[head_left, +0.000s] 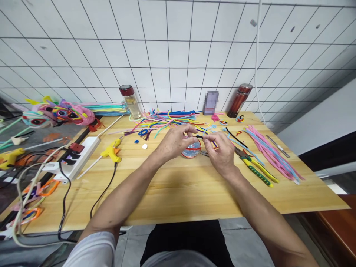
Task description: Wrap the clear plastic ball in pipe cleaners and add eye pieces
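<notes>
Both hands meet over the middle of the wooden table (178, 193). My left hand (175, 141) is closed around a clear round ball with a red rim (191, 151). My right hand (221, 152) pinches a short black pipe cleaner (200, 137) against the top of that ball. A heap of coloured pipe cleaners (167, 120) lies just behind the hands.
A yellow glue gun (112, 151) and a white power strip (80, 155) lie at left. Pliers with green and yellow handles (257, 171) and pink and blue pipe cleaners (271, 152) lie at right. Two bottles (130, 101) (239, 100) stand by the tiled wall. Colourful craft heads (58, 113) sit far left.
</notes>
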{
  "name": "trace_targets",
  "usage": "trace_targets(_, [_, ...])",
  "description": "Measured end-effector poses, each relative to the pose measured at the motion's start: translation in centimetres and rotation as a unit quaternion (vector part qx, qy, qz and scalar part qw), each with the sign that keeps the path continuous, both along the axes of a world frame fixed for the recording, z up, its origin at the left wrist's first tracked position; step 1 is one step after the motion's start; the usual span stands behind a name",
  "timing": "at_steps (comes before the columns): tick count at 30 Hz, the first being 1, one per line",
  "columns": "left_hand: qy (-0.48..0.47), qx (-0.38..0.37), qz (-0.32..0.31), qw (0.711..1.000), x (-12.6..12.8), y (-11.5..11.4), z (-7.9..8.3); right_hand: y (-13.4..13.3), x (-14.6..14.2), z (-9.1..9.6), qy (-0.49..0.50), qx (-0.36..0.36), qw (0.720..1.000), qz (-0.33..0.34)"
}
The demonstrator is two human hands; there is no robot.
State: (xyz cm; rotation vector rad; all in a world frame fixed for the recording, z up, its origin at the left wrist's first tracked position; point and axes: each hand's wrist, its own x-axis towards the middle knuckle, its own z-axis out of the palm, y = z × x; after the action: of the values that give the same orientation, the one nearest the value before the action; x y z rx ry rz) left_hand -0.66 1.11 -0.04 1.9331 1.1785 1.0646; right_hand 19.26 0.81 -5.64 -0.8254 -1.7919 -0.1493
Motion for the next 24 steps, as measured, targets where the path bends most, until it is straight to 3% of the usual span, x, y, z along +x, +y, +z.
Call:
trace_targets(6, [-0.002,0.011,-0.004,1.0,-1.1,0.0,1.1,0.9,-1.3,2.5,-0.064,-0.002,0.998,0.029])
trace_targets(14, [-0.2,-0.046,0.012,0.979,-2.0,0.4,1.8,2.0,-2.9,6.0,-0.061,-0.025,0.997,0.04])
trace_targets(20, [-0.361,-0.126,0.002,0.924,-1.1,0.5,1.2,1.6,-4.2,6.3,-0.005,-0.031,0.999,0.023])
trace_targets(24, [-0.414,-0.13,0.018,0.901,-0.3,0.4,0.8,1.5,-4.6,5.8,0.016,-0.028,0.999,0.024])
